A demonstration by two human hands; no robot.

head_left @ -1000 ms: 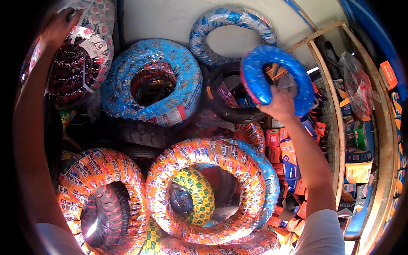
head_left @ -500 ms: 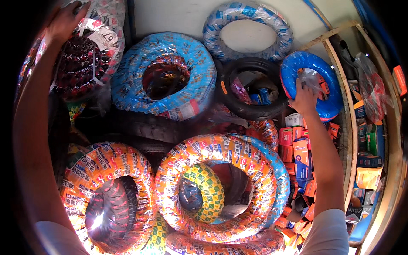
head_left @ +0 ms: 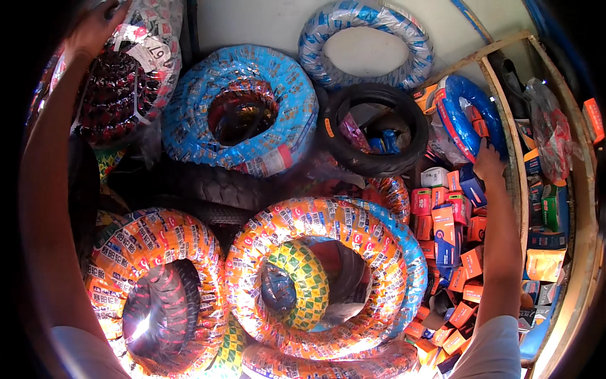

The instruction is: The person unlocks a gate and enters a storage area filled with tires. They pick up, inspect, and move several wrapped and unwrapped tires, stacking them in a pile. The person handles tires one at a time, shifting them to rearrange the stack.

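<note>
My right hand [head_left: 489, 163] is closed on the lower rim of a small tyre in blue wrapping [head_left: 466, 120], which stands tilted against a wooden frame on the right. Below that hand lie several small orange, red and blue boxes [head_left: 445, 230]. Far up on the left, my left hand [head_left: 91, 30] rests with fingers spread on the side of a big wrapped tyre stack [head_left: 165, 44] in clear and printed film. Its fingertips lie near the picture's dark rim. Nearest the right hand on its left is a bare black tyre [head_left: 333, 123].
A light-blue wrapped tyre [head_left: 183, 120] and a silver-blue one [head_left: 315, 54] lean at the back. Orange wrapped tyres [head_left: 243, 297] fill the front, a yellow-green one [head_left: 309, 284] inside. Wooden rails [head_left: 510, 170] run along the right, with boxes and a plastic bag [head_left: 548, 126] beyond.
My right hand has moved down and right, from the blue tyre's hole to its lower rim. That tyre has turned and shifted right, baring more boxes and an orange thing behind.
</note>
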